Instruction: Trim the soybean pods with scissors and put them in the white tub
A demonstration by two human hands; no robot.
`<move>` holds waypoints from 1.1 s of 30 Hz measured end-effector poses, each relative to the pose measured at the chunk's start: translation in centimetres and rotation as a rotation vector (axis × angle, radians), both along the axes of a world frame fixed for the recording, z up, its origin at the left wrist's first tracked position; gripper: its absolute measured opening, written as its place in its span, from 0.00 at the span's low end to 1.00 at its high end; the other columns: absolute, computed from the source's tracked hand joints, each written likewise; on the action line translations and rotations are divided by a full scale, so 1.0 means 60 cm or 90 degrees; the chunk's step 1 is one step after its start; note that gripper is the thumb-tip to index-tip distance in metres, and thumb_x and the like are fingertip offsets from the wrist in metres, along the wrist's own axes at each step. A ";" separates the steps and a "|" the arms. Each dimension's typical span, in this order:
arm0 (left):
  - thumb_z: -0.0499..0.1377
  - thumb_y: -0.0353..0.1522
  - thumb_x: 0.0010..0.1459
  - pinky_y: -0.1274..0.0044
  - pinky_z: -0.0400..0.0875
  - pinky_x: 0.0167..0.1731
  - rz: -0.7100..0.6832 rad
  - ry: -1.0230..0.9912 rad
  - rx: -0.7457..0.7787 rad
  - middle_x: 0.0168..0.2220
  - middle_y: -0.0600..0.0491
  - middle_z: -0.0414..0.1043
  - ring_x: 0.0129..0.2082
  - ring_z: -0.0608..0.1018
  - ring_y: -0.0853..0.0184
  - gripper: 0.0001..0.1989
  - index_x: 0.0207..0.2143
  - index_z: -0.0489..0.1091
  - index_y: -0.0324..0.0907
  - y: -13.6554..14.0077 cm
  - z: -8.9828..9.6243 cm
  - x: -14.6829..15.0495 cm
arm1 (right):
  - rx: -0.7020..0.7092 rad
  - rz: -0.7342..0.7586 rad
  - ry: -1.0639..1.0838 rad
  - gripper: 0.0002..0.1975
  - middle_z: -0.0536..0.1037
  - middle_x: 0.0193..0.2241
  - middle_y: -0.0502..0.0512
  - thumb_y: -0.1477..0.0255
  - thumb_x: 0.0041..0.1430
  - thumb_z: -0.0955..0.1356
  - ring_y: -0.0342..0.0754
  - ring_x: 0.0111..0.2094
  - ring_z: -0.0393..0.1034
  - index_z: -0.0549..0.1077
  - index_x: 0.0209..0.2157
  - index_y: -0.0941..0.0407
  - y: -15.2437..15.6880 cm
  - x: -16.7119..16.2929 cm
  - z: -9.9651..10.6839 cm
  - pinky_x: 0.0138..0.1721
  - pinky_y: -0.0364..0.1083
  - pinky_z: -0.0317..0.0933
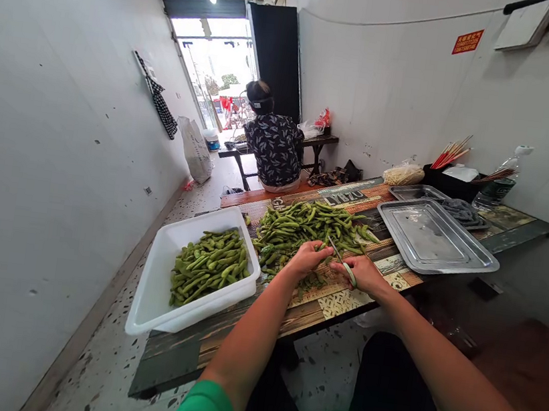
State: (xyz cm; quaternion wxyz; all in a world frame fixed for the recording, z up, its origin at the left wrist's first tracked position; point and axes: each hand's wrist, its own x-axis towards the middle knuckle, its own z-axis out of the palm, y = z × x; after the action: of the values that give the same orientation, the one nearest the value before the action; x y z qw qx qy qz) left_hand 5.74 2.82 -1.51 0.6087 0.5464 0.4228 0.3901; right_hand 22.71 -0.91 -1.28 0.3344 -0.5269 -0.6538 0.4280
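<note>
My right hand (pixel 365 274) is closed around the pale-handled scissors (pixel 349 275), whose blades point up and left toward my other hand. The fingers of my left hand (pixel 308 258) are pinched on a green soybean pod, mostly hidden by the fingers, close to the scissor tips. Just beyond both hands a large loose pile of green soybean pods (pixel 297 225) spreads over the patterned wooden table (pixel 300 317). To the left, a white plastic tub (pixel 150 283) holds many more pods (pixel 211 264). Small trimmed bits lie under my hands.
A metal tray (pixel 435 237) rests at the right, overlapping another tray with dark grey contents (pixel 460 212). Behind stand a black box with skewers (pixel 450 154), a plastic bottle (pixel 503 182) and a bag (pixel 404 173). Another person (pixel 275 145) sits farther off, back turned.
</note>
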 end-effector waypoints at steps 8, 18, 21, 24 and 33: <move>0.69 0.35 0.42 0.85 0.43 0.14 0.060 -0.213 -0.135 0.25 0.51 0.73 0.13 0.56 0.83 0.21 0.25 0.56 0.40 0.008 0.002 -0.003 | -0.136 -0.028 0.122 0.24 0.70 0.16 0.48 0.50 0.45 0.71 0.42 0.15 0.65 0.68 0.25 0.57 -0.010 -0.005 -0.001 0.09 0.38 0.52; 0.69 0.31 0.40 0.84 0.40 0.13 0.072 -0.283 -0.140 0.21 0.53 0.70 0.12 0.54 0.84 0.19 0.22 0.58 0.38 0.005 -0.003 0.014 | -0.152 -0.055 0.141 0.25 0.69 0.14 0.48 0.49 0.45 0.71 0.41 0.13 0.62 0.65 0.21 0.57 -0.014 -0.031 -0.001 0.08 0.39 0.51; 0.68 0.30 0.41 0.84 0.40 0.13 0.073 -0.285 -0.144 0.21 0.53 0.69 0.12 0.53 0.84 0.18 0.21 0.59 0.37 0.005 -0.004 0.017 | -0.141 -0.079 0.155 0.24 0.68 0.12 0.47 0.50 0.46 0.71 0.40 0.11 0.61 0.66 0.21 0.57 -0.011 -0.037 -0.007 0.08 0.39 0.47; 0.67 0.28 0.41 0.85 0.42 0.12 0.095 -0.292 -0.158 0.21 0.53 0.69 0.13 0.55 0.83 0.15 0.22 0.60 0.37 0.005 0.003 0.013 | -0.133 -0.106 0.183 0.23 0.65 0.10 0.45 0.51 0.45 0.72 0.38 0.10 0.59 0.67 0.19 0.57 -0.012 -0.035 -0.012 0.09 0.38 0.45; 0.61 0.31 0.48 0.84 0.61 0.17 0.218 -0.229 -0.245 0.21 0.52 0.69 0.17 0.69 0.75 0.08 0.24 0.62 0.38 0.019 0.017 0.006 | -0.073 -0.266 0.355 0.24 0.68 0.14 0.47 0.51 0.43 0.73 0.40 0.13 0.61 0.70 0.28 0.58 -0.034 0.060 -0.029 0.08 0.37 0.45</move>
State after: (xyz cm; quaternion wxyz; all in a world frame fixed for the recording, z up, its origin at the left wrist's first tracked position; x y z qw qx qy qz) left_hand 6.08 3.98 -0.51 0.6914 0.2644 0.4604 0.4900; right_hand 26.31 -2.97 -3.05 0.5501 -0.5302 -0.3905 0.5136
